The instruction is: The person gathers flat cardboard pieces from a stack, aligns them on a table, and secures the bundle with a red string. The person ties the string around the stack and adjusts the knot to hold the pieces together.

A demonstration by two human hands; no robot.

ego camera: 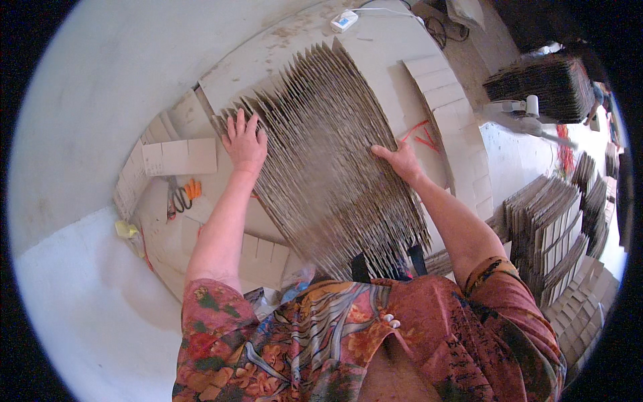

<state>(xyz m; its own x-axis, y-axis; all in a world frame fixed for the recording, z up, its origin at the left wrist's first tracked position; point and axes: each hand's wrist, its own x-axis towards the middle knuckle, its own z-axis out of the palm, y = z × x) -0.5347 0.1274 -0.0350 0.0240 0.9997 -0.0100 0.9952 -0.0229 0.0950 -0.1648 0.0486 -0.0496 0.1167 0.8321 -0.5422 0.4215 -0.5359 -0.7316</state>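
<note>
A big stack of thin cardboard sheets (326, 161) lies before me, packed on edge so that their narrow edges face up. My left hand (244, 143) rests on the upper left side of the stack, with its fingers spread and pointing away from me. On the right side, my right hand (402, 160) grips the stack's edge, thumb on top and the other fingers mostly hidden. Along the far left the sheet tips stand uneven. The near end of the stack reaches close to my body.
Left lie scissors (181, 200), an orange-fingered glove or similar item (192, 188) and a slotted cardboard piece (181, 157). A white power strip (344, 21) sits at the back. Red string (427, 136) and overlapping cardboard pieces (454, 130) are right; more cardboard stacks (542, 226) stand beyond.
</note>
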